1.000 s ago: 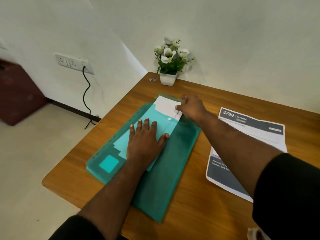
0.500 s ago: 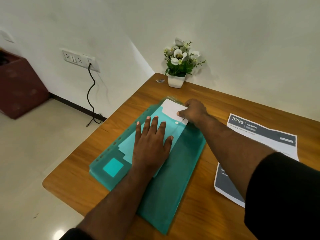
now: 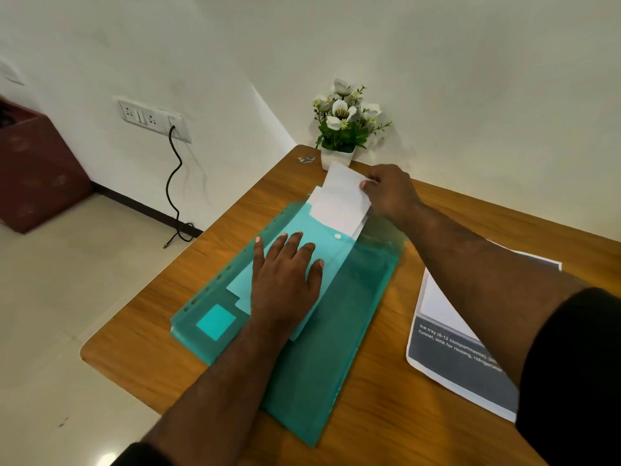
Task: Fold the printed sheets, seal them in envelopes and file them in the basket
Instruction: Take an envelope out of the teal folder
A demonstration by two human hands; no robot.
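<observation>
On the table (image 3: 386, 381), the flat, spread left hand (image 3: 285, 277) pinned the folder (image 3: 336, 331); the right hand (image 3: 389, 193) pinched white paper (image 3: 339, 203), apparently the enveloping step; next, a steady grip.

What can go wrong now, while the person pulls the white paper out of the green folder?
The right hand pinches only one edge of the white envelope, so it may bend or slip free. Several white pieces overlap at the folder's mouth, so more than one may come out. The flower pot stands just beyond the envelope; a long pull might knock it. The left hand presses flat on the green folder, which probably keeps it from sliding.
</observation>
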